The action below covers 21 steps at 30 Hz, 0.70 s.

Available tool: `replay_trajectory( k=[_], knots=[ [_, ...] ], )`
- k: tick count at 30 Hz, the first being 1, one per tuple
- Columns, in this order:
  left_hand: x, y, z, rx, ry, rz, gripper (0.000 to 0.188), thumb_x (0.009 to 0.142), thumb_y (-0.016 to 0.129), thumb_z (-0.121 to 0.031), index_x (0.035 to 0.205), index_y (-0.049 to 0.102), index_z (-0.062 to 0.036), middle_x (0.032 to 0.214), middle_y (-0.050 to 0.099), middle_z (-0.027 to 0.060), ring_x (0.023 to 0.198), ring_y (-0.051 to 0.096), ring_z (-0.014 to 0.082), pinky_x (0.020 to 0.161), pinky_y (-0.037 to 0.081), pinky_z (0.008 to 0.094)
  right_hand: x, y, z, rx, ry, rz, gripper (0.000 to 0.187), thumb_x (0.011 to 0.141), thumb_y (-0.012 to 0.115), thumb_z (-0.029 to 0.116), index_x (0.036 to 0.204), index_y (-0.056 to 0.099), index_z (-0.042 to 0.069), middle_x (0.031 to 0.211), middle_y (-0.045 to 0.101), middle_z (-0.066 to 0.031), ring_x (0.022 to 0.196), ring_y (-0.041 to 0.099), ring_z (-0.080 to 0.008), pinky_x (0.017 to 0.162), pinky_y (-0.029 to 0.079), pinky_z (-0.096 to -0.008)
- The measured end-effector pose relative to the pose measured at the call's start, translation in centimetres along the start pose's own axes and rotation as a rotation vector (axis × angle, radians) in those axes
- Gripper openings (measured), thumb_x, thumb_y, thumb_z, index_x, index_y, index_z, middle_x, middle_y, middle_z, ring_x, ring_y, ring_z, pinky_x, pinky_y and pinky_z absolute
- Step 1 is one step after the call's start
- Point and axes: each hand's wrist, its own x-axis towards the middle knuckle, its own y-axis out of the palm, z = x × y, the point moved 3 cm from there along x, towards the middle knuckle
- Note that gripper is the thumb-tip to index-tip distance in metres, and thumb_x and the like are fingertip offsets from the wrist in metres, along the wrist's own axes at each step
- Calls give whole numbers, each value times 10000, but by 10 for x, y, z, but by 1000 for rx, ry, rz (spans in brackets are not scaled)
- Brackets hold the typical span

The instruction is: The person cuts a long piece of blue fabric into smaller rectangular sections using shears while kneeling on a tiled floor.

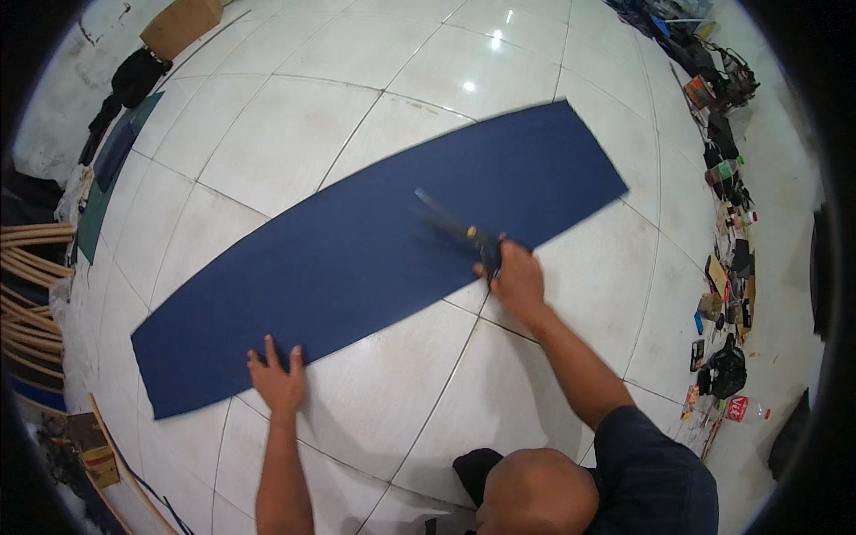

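So there's one long piece of dark blue fabric (357,250) laid out flat on the white tiled floor (259,116), running on a slant from lower left to upper right, with the far edge curving. The left hand (278,383) is down on it near the left end, right at the near edge, fingers spread and palm low, not gripping anything as far as I can see. The right hand (519,275) is over the near edge right of the middle, closed around the handles of one pair of scissors (486,245). The blades point up and left over the fabric, pretty blurry, so I can't tell if they touch it or how far apart they are

Count-wise: two hands, one fabric piece, one pair of scissors, one dark sleeve (655,473) on the right arm. Off to the sides, one cardboard box (183,28) top left, one bunch of tan rods (31,325) at left, too many to count, and one clear bottle (747,410) with a red label lower right
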Motion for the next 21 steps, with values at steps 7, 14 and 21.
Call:
replay_trajectory(
  k=[7, 14, 21],
  knots=[
    [-63, -7, -71, -430, 250, 281, 614, 956, 625, -458, 1453, 546, -107, 1505, 454, 280, 1390, 434, 449, 1155, 341, 522, 134, -32, -52, -58, 86, -43, 514, 863, 779, 405, 1102, 575, -1, 1061, 684, -231, 1025, 651, -423, 887, 494, -500],
    [-61, -106, 88, -92, 560, 436, 460, 923, 673, -327, 1321, 633, -101, 1440, 556, 189, 1306, 541, 370, 1083, 448, 463, 131, -34, 0, 70, -14, -180, 558, 945, 688, 438, 1183, 548, -47, 1083, 680, -261, 1016, 665, -437, 869, 504, -482],
    [-131, -65, 289, -44, 185, 307, 703, 914, 700, -410, 1511, 462, -127, 1595, 279, 312, 1466, 300, 501, 1197, 293, 524, 17, -23, 196, -15, -312, 551, 582, 936, 692, 515, 1128, 584, -23, 979, 671, -208, 870, 655, -326, 744, 498, -453]
  ],
)
